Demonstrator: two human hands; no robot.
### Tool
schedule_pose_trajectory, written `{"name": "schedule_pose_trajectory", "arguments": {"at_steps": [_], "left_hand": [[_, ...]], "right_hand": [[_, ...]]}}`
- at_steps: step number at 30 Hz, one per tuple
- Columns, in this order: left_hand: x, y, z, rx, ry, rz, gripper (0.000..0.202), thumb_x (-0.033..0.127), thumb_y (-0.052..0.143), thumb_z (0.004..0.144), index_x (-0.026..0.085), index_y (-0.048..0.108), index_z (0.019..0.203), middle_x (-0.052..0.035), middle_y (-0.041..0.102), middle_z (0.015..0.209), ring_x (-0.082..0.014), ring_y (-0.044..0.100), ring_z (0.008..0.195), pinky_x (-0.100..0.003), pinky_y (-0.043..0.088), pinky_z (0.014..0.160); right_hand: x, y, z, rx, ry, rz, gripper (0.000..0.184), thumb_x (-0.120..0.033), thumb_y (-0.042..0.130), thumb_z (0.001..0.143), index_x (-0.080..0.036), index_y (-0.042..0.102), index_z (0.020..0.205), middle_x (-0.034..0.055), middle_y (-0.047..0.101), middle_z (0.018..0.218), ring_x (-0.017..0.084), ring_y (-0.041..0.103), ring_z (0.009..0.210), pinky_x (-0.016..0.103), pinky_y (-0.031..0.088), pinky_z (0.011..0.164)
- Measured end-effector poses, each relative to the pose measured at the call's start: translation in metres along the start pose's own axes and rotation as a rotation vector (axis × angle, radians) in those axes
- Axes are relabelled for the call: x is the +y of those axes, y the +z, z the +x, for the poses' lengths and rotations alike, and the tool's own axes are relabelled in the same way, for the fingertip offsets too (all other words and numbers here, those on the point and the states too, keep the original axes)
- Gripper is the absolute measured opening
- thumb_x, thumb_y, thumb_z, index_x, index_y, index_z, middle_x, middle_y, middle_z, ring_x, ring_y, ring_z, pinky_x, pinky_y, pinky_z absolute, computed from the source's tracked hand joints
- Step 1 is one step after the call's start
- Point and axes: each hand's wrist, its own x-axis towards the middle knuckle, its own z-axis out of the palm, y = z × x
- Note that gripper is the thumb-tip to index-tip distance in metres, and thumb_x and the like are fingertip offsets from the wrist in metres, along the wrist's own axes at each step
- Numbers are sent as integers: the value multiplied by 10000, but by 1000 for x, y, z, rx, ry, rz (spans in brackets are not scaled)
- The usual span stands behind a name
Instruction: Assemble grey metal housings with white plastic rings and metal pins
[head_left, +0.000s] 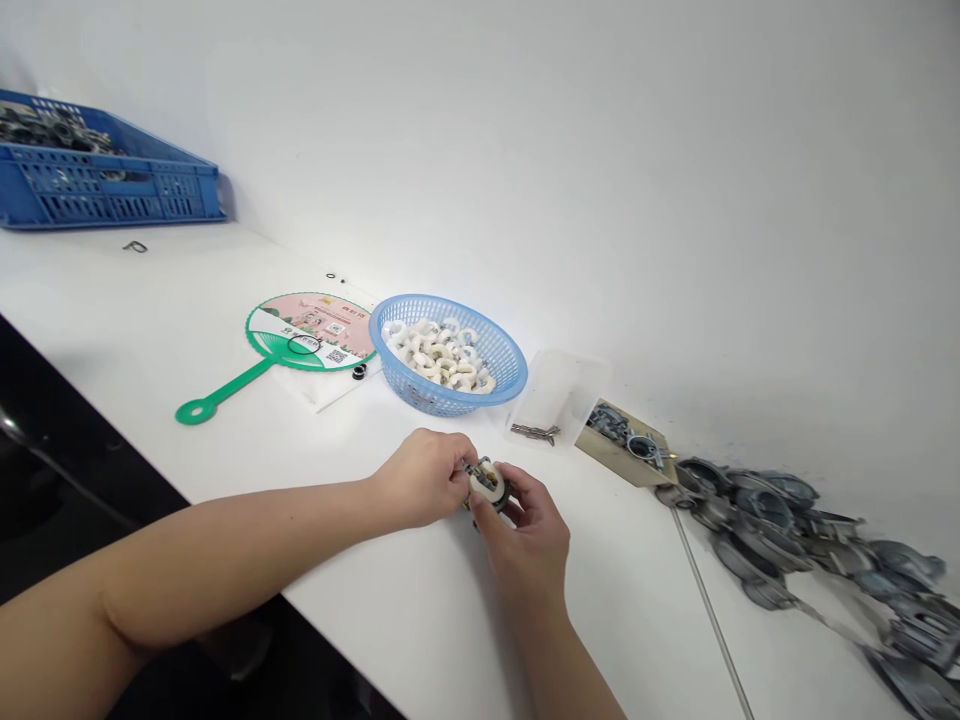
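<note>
My left hand (427,475) and my right hand (529,530) meet over the white table (225,440), both closed on one small round part (487,485) with a white ring and a dark metal body. The left fingers pinch its upper left side, where a small pin or screw shows. The right fingers grip it from below and the right. Just behind the hands stands a blue plastic basket (495,385) full of white rings (442,355).
A clear tray (559,395) with metal pins (534,432) lies right of the basket. Grey metal castings (787,530) pile along the wall at right. A green hand fan (300,345) lies left of the basket. A blue crate (105,185) stands far left.
</note>
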Motion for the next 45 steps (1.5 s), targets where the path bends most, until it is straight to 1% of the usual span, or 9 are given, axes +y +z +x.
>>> {"name": "schedule_pose_trajectory", "arguments": {"at_steps": [5,10,12,17,20,26,31,36,45], "left_hand": [[-2,-1,0,-16,83,-24,160,111,526,728,177,619,841,28,604,602,-108,515,531,-204,357,512],[-8,-4,3,-79,76,-111,103,156,586,744,178,619,839,25,617,662,-104,531,566,-202,387,541],[-11,-5,5,-70,115,-98,119,189,625,735,176,630,854,9,629,718,-118,553,633,-213,417,593],[-19,-5,11,-78,297,-82,239,231,637,764,176,644,996,-53,672,969,-162,598,854,-276,453,805],[-22,-4,14,-111,295,-78,270,261,634,777,191,645,1038,-56,683,1032,-191,589,971,-312,436,882],[-23,-5,15,-154,280,-113,307,258,635,781,221,638,1085,-35,680,1077,-184,586,1011,-303,434,895],[-24,-3,15,-122,290,-88,301,259,643,775,219,642,1074,-34,690,1052,-190,593,989,-297,444,870],[-26,0,15,-90,318,-78,277,257,645,780,216,647,1053,-40,693,1042,-182,605,971,-300,439,882],[-24,1,14,-70,265,-93,235,278,666,763,202,652,985,-29,699,982,-183,591,944,-299,441,860]], "right_hand": [[1,-1,1,-16,51,26,448,-385,748,593,-203,635,986,67,687,916,210,658,724,345,579,596],[3,-2,2,-19,17,57,458,-400,748,594,-184,635,982,75,690,891,213,655,738,351,579,625],[3,-3,2,-21,27,75,459,-394,750,589,-182,638,981,74,688,889,218,655,756,357,576,644],[2,-5,4,-61,55,132,458,-374,748,587,-183,633,987,80,683,923,227,649,795,361,564,659],[2,-6,6,-69,44,129,466,-380,742,588,-178,633,994,88,683,937,226,647,789,360,561,652],[5,-8,7,-83,11,112,465,-399,731,605,-187,628,1006,90,679,976,233,642,835,349,559,653],[5,-7,7,-68,-6,124,481,-415,734,608,-179,631,1014,103,676,992,242,640,859,373,555,699],[0,-6,5,-78,23,131,472,-404,739,614,-187,622,1017,92,674,990,229,636,860,353,547,695],[0,-3,1,-48,25,229,443,-327,742,625,-197,602,1025,91,654,1035,216,624,897,363,537,747]]}}
